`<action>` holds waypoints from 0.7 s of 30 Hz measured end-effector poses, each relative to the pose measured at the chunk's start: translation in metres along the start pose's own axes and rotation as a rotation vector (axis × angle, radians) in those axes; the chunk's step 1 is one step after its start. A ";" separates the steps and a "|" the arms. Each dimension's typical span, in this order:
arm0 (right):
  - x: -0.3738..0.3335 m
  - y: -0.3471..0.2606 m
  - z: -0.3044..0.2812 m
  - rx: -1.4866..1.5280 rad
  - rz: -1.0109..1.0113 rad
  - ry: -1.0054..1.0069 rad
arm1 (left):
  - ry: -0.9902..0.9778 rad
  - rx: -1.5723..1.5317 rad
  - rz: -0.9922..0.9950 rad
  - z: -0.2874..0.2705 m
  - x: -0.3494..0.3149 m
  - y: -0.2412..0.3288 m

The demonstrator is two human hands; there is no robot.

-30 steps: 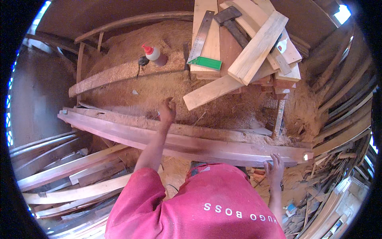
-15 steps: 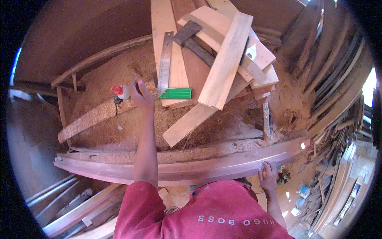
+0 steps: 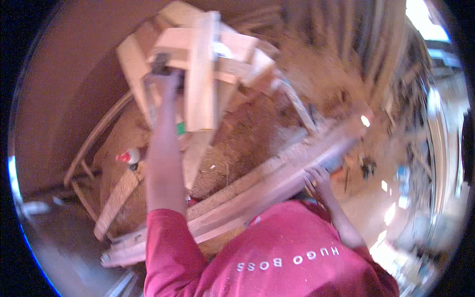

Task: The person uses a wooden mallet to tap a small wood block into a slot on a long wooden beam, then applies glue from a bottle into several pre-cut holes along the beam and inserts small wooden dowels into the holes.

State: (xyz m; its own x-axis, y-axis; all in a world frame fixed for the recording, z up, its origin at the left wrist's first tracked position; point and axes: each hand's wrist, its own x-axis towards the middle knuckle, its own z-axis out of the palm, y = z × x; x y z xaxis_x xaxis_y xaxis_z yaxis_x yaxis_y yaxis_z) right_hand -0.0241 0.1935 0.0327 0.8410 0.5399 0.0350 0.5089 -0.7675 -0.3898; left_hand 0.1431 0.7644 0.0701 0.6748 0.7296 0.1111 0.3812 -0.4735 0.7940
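My left hand reaches to the far board pile, at a dark T-shaped tool that looks like a mallet. Motion blur smears its fingers, so the grip is unclear. Beside the tool, a pale board lies across the pile. The green stock of a try square peeks out by my forearm, which hides its blade. Left of that arm sits a white squeeze bottle with a red cap. My right hand rests on the near edge of a long reddish beam, fingers apart.
Sawdust covers the ground between the pile and the beam. A rough plank lies at the left. Many long timbers lean at the far right, with scattered offcuts and bright sunlit patches below them.
My left hand has gone from beside the squeeze bottle to the dark tool on the pile. The whole view has turned and blurred. My right hand stays at the beam's edge.
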 end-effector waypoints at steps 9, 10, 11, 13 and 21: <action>-0.067 -0.002 0.014 0.175 -0.021 -0.022 | 0.401 -0.216 -0.179 -0.035 0.066 -0.080; -0.074 0.003 0.018 0.175 -0.003 -0.041 | 0.422 -0.206 -0.143 -0.037 0.064 -0.077; -0.077 0.009 0.019 0.178 0.004 -0.062 | 0.452 -0.195 -0.106 -0.045 0.061 -0.074; -0.074 0.007 0.009 0.211 0.037 -0.034 | 0.531 -0.087 -0.003 -0.074 0.044 -0.051; -0.001 -0.031 -0.023 0.636 -0.232 0.181 | 0.367 -0.312 0.287 -0.157 -0.122 0.092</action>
State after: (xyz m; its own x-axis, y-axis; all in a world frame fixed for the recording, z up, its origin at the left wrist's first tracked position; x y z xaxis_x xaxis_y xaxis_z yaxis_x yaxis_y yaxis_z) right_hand -0.0366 0.2090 0.0657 0.7692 0.5570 0.3131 0.5188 -0.2585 -0.8149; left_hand -0.0039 0.7092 0.2233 0.4382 0.7433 0.5054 -0.0279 -0.5508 0.8342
